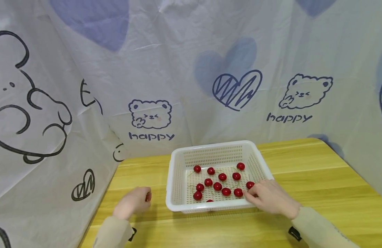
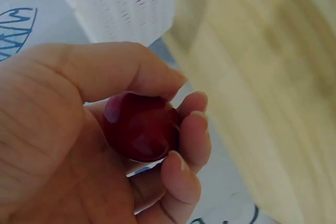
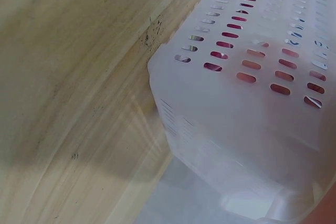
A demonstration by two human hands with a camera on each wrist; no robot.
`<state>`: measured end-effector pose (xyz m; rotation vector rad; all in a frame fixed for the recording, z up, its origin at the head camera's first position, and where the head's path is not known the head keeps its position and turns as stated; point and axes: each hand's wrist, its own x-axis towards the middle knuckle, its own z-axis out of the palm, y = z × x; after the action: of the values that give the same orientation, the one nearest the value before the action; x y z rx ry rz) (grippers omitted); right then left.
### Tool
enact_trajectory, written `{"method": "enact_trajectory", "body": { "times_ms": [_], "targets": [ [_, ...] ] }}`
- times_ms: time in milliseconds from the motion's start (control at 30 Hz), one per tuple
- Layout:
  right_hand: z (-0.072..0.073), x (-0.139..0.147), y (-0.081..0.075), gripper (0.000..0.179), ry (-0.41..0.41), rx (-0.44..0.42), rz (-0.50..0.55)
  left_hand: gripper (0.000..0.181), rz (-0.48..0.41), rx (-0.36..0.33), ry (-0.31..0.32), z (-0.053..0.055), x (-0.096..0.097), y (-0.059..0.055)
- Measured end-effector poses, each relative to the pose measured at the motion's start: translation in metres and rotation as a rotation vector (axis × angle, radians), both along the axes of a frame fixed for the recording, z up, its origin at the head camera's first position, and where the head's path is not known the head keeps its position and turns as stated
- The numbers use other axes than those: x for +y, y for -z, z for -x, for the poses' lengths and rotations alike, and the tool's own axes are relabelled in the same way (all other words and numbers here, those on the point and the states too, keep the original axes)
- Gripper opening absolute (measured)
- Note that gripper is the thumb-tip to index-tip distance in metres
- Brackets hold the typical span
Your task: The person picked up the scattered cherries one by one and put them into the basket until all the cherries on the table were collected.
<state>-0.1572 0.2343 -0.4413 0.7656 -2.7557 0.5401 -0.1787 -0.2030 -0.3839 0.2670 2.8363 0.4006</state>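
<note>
My left hand (image 1: 133, 202) is over the table left of the white basket (image 1: 175, 186). In the left wrist view its thumb and curled fingertips hold a dark red cherry (image 2: 142, 127). Over the basket's front right corner reaches my right hand (image 1: 270, 196), fingertips beside a cherry (image 1: 238, 192). Another cherry (image 1: 250, 185) lies just behind those fingers. Through the slots in the right wrist view, fingers (image 3: 251, 64) show inside the basket wall; whether they pinch anything is hidden. Several more red cherries (image 1: 217, 186), some with thin stems, lie scattered on the slotted bottom.
The basket stands on a yellow wood-grain table (image 1: 305, 172), toward its back edge. A pale cloth (image 1: 184, 79) printed with bears and hearts hangs behind and at both sides.
</note>
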Motion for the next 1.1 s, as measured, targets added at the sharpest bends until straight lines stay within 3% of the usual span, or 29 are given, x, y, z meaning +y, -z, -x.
{"method": "enact_trajectory", "body": {
  "times_ms": [200,567,933,1100],
  "targets": [
    [0.0,0.0,0.0,0.054,0.004,-0.005,-0.005,0.014,0.016,0.069,0.023,0.009,0.009,-0.02],
    [-0.001,0.0,0.0,0.054,0.01,-0.012,-0.013,0.008,-0.01,0.105,0.049,0.035,0.04,-0.057],
    [0.0,-0.001,0.002,0.054,0.007,-0.005,-0.014,0.007,-0.001,0.206,0.173,0.049,0.083,-0.07],
    [0.001,-0.001,0.002,0.054,0.014,-0.004,-0.015,0.009,-0.057,0.27,0.244,0.053,0.107,-0.074]
  ]
}}
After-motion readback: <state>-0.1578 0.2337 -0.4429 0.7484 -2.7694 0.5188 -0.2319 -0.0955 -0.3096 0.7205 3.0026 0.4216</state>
